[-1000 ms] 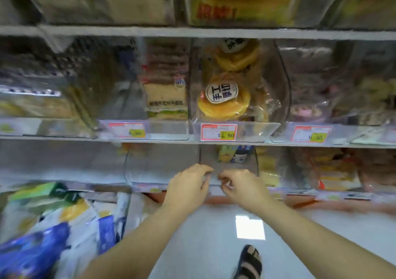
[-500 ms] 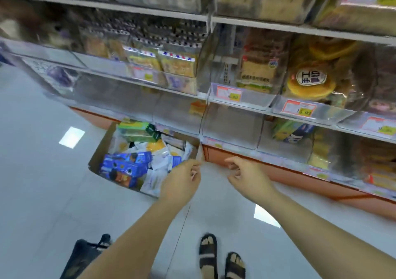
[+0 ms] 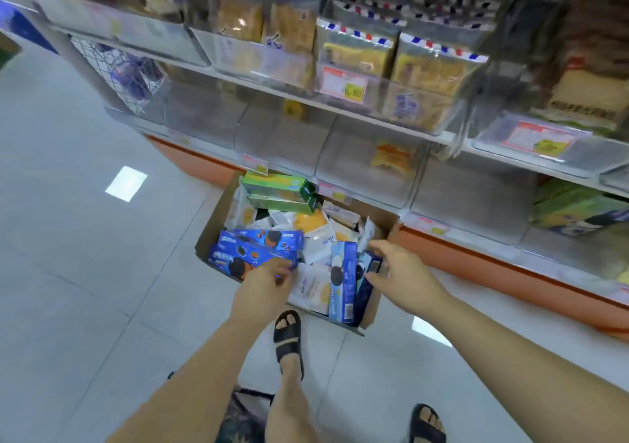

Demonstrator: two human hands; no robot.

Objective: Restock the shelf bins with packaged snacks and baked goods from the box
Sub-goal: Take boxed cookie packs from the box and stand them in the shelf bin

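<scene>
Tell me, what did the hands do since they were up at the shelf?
Both hands came away from the lower shelf bins and went down into the cardboard box. The left hand now touches the flat blue cookie boxes; the right hand reaches round a dark blue box standing on end. Whether either grips yet is unclear. The box and its snacks stayed put.

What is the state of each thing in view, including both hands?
cardboard box: open, filled with packets.
left hand: fingers on the flat blue cookie box; grip unclear.
right hand: pinches the upright dark blue box.
green boxes: lying stacked at the carton's far end.
</scene>
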